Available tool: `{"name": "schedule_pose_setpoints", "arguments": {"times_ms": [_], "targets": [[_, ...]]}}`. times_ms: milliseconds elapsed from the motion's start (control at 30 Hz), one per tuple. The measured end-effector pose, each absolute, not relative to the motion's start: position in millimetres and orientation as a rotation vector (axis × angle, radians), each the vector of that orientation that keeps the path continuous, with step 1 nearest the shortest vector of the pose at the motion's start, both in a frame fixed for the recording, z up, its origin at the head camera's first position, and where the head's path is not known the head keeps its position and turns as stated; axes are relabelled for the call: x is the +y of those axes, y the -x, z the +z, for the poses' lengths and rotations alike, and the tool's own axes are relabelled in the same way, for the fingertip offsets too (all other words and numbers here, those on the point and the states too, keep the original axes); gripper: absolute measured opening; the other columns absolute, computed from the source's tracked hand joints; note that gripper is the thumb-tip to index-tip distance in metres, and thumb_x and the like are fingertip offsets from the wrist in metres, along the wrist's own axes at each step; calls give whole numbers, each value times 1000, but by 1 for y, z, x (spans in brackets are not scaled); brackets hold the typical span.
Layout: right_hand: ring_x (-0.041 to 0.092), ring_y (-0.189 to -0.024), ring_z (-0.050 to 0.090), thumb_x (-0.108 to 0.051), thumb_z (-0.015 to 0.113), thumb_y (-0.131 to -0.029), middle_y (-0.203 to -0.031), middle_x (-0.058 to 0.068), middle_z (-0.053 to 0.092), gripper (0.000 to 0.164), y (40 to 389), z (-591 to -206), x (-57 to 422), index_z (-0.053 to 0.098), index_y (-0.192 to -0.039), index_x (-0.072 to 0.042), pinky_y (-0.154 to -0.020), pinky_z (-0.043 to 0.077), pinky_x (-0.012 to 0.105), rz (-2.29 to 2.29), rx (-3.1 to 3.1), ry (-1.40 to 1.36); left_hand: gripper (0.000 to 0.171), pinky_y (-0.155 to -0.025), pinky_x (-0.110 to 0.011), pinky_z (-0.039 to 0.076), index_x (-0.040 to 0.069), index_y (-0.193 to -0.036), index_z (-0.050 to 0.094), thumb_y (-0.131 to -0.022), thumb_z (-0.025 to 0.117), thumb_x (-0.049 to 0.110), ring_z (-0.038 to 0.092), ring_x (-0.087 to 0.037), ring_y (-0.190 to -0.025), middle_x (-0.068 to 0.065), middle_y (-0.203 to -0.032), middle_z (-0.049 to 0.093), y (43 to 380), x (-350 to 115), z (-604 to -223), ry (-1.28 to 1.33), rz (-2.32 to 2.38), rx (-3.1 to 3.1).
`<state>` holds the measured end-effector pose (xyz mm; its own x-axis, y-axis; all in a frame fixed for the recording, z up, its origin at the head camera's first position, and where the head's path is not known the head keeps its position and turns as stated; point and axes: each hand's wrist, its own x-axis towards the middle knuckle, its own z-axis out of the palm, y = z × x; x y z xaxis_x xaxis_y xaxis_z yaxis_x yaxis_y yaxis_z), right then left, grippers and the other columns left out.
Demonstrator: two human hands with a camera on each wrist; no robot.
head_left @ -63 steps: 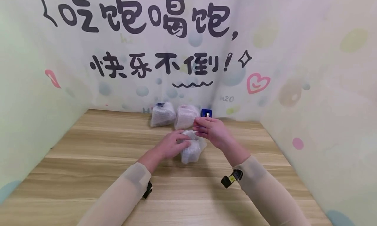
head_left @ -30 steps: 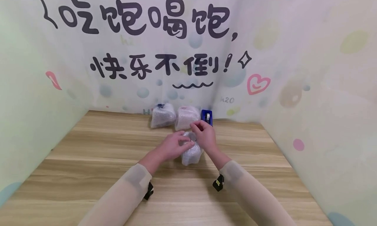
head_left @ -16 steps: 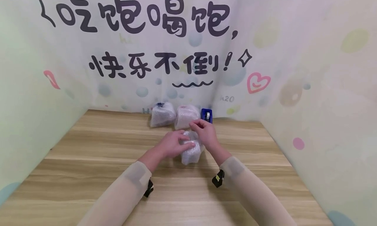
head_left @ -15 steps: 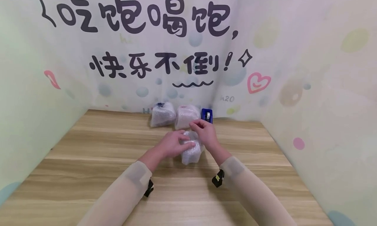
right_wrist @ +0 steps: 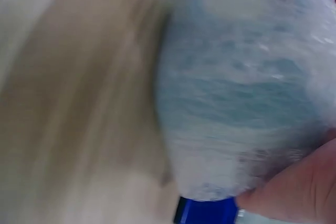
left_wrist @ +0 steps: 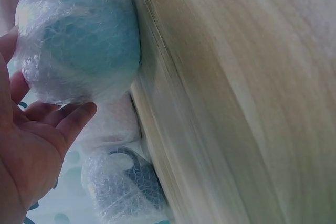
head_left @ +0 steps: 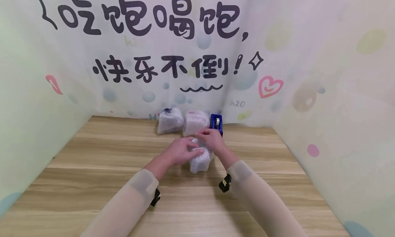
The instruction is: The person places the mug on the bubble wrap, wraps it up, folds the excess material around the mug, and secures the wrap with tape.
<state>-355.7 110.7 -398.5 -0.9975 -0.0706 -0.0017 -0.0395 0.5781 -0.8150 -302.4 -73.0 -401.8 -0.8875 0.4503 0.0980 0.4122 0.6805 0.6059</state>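
A bubble-wrapped mug (head_left: 200, 161) stands mid-table in the head view, a pale blue-green body showing through the wrap. Its rounded side (left_wrist: 84, 40) fills the upper left of the left wrist view. My left hand (head_left: 177, 151) holds it from the left, thumb across the near side and fingers around the far left. At the top far right, my right hand (head_left: 214, 141) has thumb and index fingertips together at the edge of the wrap; what lies between them is hidden. In the right wrist view, the right thumb (right_wrist: 294, 187) rests against the wrapping.
Behind stand two more bubble-wrapped items, one with dark blue (head_left: 171, 122) and one pinkish (head_left: 195, 124), close to the printed back wall. A blue tape dispenser (head_left: 213, 118) sits to their right, just beyond my right hand. Side walls (head_left: 336, 134) flank the wooden table (head_left: 102, 182).
My right hand has come in from the right with fingers spread, drawn its fingertips together, then moved slightly down and left over the mug. The left hand keeps its hold.
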Motion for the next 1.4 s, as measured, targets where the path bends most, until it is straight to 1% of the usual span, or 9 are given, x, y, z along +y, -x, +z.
{"name": "schedule_pose_setpoints", "arguments": {"times_ms": [133,233,400,800,933,1067,1167,1267,1400], "targets": [[22,-100,67,-37,83,-98,-109,9,76,36,360,-391,114,74,-110,-5,-79,52,29,-1291,2806,148,48,-125,-53,46,15,-130,81,-107,64,54,59,-35,-147,-13,-159,63,303,-72,-400,-741,996,2821],[21,-102,68,-36,82,-100,-111,6,79,30,364,-390,119,77,-114,-9,-85,55,32,-1177,2845,294,46,-122,-51,50,16,-129,81,-107,65,53,63,-33,-142,-10,-153,68,304,-71,-400,-750,991,2813],[16,-89,66,-40,72,-107,-97,1,81,29,366,-393,130,85,-108,-14,-78,53,29,-995,2860,501,45,-116,-49,54,16,-129,81,-108,64,52,68,-30,-135,-8,-144,74,305,-68,-400,-780,987,2810],[15,-90,66,-35,65,-112,-99,2,80,31,370,-395,130,84,-113,-11,-84,55,33,-901,2842,747,42,-103,-45,60,14,-122,82,-107,67,49,74,-26,-116,-5,-124,81,305,-72,-403,-828,1050,2825],[15,-89,65,-34,65,-112,-99,4,80,31,369,-398,128,84,-114,-10,-82,54,31,-927,2837,699,42,-111,-50,57,11,-119,76,-107,67,50,68,-32,-130,-15,-148,68,301,-70,-407,-769,1072,2832],[16,-92,65,-33,65,-112,-105,5,81,32,369,-401,129,84,-119,-9,-84,53,30,-966,2818,658,46,-112,-53,56,5,-128,64,-105,74,43,63,-39,-133,-23,-159,49,287,-64,-406,-736,1130,2929],[16,-97,68,-34,65,-112,-109,5,83,32,369,-401,130,84,-118,-9,-87,55,30,-965,2833,647,43,-108,-50,59,0,-131,70,-104,77,34,69,-36,-125,-20,-146,61,280,-61,-404,-922,1054,3052],[17,-101,71,-36,65,-112,-112,6,84,33,368,-400,132,85,-118,-10,-91,57,33,-970,2830,631,35,-114,-51,56,1,-130,79,-105,75,26,67,-37,-134,-21,-145,69,277,-62,-401,-1171,907,3103],[18,-105,72,-37,63,-113,-116,6,84,35,367,-398,134,84,-122,-11,-97,59,37,-966,2803,626,44,-120,-55,51,-2,-142,70,-106,73,23,59,-43,-144,-26,-155,61,277,-66,-399,-1303,821,3065]]}}
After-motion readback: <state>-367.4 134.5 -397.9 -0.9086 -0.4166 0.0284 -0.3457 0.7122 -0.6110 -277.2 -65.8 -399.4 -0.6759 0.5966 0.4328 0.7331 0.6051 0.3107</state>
